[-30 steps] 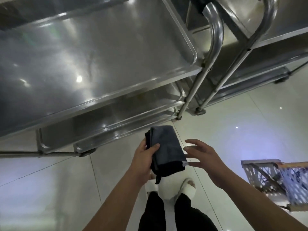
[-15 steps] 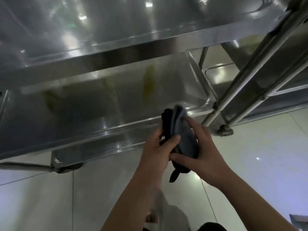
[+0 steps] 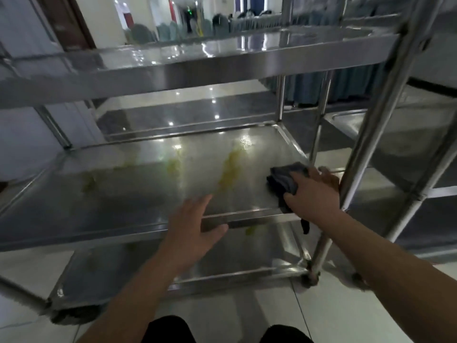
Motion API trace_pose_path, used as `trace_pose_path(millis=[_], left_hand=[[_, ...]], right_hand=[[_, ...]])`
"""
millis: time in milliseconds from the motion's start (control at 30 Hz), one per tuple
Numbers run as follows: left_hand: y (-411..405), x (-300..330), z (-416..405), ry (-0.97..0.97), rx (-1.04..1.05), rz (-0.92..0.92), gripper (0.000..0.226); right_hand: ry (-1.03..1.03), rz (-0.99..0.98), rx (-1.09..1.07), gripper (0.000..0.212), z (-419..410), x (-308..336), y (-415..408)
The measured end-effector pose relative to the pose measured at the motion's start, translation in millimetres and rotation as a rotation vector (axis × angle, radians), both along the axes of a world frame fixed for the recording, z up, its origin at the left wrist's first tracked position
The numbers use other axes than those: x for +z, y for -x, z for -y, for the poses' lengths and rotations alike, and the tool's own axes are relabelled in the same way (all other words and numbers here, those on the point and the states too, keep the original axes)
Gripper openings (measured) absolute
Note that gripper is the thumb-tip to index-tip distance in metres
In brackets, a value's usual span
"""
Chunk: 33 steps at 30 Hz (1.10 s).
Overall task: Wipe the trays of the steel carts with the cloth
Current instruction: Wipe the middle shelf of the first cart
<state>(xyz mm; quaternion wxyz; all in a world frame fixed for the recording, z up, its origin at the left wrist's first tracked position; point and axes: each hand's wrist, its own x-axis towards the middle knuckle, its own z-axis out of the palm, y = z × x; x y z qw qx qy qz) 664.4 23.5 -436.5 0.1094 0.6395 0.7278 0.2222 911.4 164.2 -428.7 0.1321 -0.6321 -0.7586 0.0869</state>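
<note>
The right hand pressed the dark cloth flat against the middle tray of the steel cart, at about three o'clock on the tray, near its right rim and beside the cart's upright post. Its fingers lay spread over the cloth, and a loose end of the fabric hung over the tray's front edge. The left hand hovered at the front rim around six o'clock, fingers straight and wide, holding nothing. Yellowish smears streaked the tray's centre. The bottom tray showed a smaller yellow spot.
</note>
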Motion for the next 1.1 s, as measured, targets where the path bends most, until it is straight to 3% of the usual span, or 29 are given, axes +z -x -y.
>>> trace_pose_path(millis=[100, 167, 267, 367, 467, 600, 833, 967, 1100], left_hand=[[22, -16, 14, 0.252, 0.133, -0.304, 0.116], [37, -26, 22, 0.195, 0.16, -0.405, 0.105], [57, -47, 23, 0.023, 0.202, -0.399, 0.09], [51, -52, 19, -0.02, 0.227, -0.405, 0.091], [45, -53, 9, 0.013, 0.227, -0.461, 0.093], [32, -51, 2, 0.096, 0.216, -0.46, 0.092], [21, -55, 0, 0.03, 0.169, -0.446, 0.097], [17, -55, 2, 0.011, 0.176, -0.408, 0.1], [20, -61, 1, -0.025, 0.169, -0.444, 0.096]], right_hand=[[0.057, 0.038, 0.021, 0.061, -7, -2, 1], [0.08, 0.041, 0.013, 0.063, -14, 2, 1], [0.093, 0.064, 0.026, 0.065, -22, 5, -1], [0.083, 0.035, 0.065, 0.051, -30, -1, -6], [0.093, 0.044, 0.069, 0.059, -45, 6, -13], [0.122, 0.01, 0.102, 0.085, -62, 12, -26], [0.148, 0.124, 0.062, 0.078, -85, -8, -33], [0.163, 0.082, -0.007, 0.08, -65, -12, 7], [0.084, 0.074, 0.3, 0.077, -21, -11, 100]])
